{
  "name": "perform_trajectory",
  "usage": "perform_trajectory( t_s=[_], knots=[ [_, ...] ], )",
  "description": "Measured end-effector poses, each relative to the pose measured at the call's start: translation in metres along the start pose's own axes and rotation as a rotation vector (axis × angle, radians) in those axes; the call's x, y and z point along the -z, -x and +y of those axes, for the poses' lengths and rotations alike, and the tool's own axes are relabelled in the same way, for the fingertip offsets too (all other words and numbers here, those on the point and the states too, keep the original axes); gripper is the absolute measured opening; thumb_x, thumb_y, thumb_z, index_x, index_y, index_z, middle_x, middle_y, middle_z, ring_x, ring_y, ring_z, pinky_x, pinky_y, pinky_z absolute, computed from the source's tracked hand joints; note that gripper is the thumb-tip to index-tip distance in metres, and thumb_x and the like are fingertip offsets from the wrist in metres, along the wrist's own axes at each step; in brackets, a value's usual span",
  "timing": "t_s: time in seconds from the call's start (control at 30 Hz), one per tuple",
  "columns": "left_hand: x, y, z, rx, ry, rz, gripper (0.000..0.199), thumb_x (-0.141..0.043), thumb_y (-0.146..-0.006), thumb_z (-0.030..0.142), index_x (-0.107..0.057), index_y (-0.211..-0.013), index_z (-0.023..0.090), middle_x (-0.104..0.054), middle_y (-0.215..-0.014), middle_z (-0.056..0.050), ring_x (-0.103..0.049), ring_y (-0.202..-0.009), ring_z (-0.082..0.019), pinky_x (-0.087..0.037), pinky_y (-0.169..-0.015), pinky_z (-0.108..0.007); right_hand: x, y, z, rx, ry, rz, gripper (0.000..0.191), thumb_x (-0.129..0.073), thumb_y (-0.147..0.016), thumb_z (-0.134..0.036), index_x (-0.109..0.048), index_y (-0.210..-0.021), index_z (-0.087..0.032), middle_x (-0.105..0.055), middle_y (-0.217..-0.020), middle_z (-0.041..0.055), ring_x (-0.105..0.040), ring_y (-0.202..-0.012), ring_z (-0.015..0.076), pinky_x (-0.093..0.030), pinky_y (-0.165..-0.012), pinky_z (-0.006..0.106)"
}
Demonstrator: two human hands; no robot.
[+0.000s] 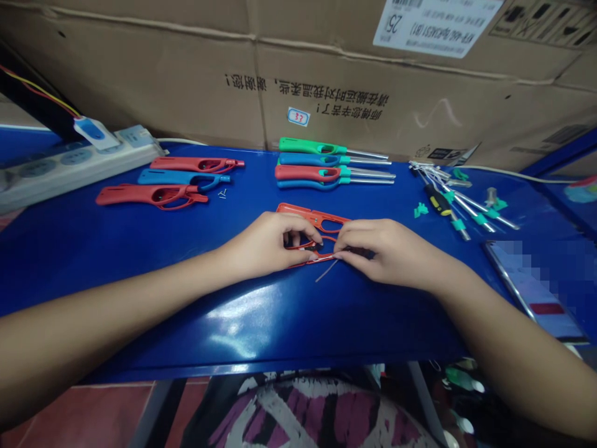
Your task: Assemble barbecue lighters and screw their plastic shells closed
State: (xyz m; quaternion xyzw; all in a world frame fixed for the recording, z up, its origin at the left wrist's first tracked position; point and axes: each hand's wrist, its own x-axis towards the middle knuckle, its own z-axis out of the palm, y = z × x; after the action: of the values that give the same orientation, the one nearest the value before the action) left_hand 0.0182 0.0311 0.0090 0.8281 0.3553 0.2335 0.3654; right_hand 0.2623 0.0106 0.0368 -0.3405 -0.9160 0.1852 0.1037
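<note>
Two orange-red halves of a long-nosed lighter's casing lie on the blue table in front of me. The farther casing half (293, 209) rests on the tabletop, partly behind my hands. My left hand (275, 244) grips the nearer casing half (325, 257), its thumb and fingers at the small dark parts inside. At that half's right end, my right hand (382, 252) pinches a thin wire (327, 270), whose loose end sticks out toward me. My fingers hide most of the parts inside the casing.
Lighter handles without tubes, including a blue one (186, 180), lie at left beside small screws (222, 194). Assembled lighters (310, 146) line the back. Metal tubes (471, 208), a screwdriver (437, 199) and a phone (536, 292) are at right. A power strip (56, 165) and a cardboard box (186, 81) stand behind.
</note>
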Motion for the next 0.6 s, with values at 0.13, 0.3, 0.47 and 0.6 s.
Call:
perform_trajectory(
  t_s=[0.13,0.3,0.47,0.6],
  knots=[
    [-0.0004,0.0007,0.0012,-0.018,-0.026,-0.005,0.019,-0.075,-0.079,0.019,-0.076,-0.098,0.020,-0.073,-0.082,0.002,-0.056,-0.063,-0.010,-0.044,-0.060,-0.022,-0.0021,-0.0017,0.0019,-0.041,-0.033,0.054,0.008,-0.060,-0.093,-0.016,-0.067,-0.088,-0.016,-0.068,-0.083,0.0031,-0.059,-0.072,0.0130,-0.042,-0.066,0.025],
    [0.0002,0.0020,0.0066,-0.073,-0.089,-0.020,0.016,-0.072,-0.082,0.017,-0.076,-0.098,0.018,-0.075,-0.089,0.000,-0.057,-0.064,-0.009,-0.044,-0.062,-0.021,-0.0047,-0.0028,0.0023,-0.070,-0.086,0.077,0.008,-0.063,-0.090,-0.014,-0.068,-0.085,-0.016,-0.064,-0.075,0.0003,-0.055,-0.064,0.0100,-0.040,-0.062,0.022],
    [-0.0003,0.0031,0.0057,-0.129,-0.113,-0.019,0.016,-0.073,-0.085,0.018,-0.074,-0.101,0.017,-0.076,-0.098,-0.003,-0.066,-0.077,-0.014,-0.049,-0.069,-0.023,-0.0038,-0.0034,0.0021,-0.081,-0.126,0.075,0.005,-0.065,-0.088,-0.012,-0.067,-0.086,-0.016,-0.061,-0.078,0.0002,-0.055,-0.064,0.0095,-0.042,-0.061,0.021],
    [-0.0008,0.0047,0.0050,-0.198,-0.150,-0.020,0.017,-0.069,-0.088,0.017,-0.072,-0.104,0.016,-0.074,-0.101,-0.005,-0.069,-0.086,-0.017,-0.051,-0.075,-0.025,-0.0031,-0.0030,0.0031,-0.063,-0.105,0.068,0.003,-0.067,-0.088,-0.013,-0.067,-0.087,-0.016,-0.060,-0.086,0.0020,-0.054,-0.068,0.0101,-0.042,-0.062,0.022]
  ],
)
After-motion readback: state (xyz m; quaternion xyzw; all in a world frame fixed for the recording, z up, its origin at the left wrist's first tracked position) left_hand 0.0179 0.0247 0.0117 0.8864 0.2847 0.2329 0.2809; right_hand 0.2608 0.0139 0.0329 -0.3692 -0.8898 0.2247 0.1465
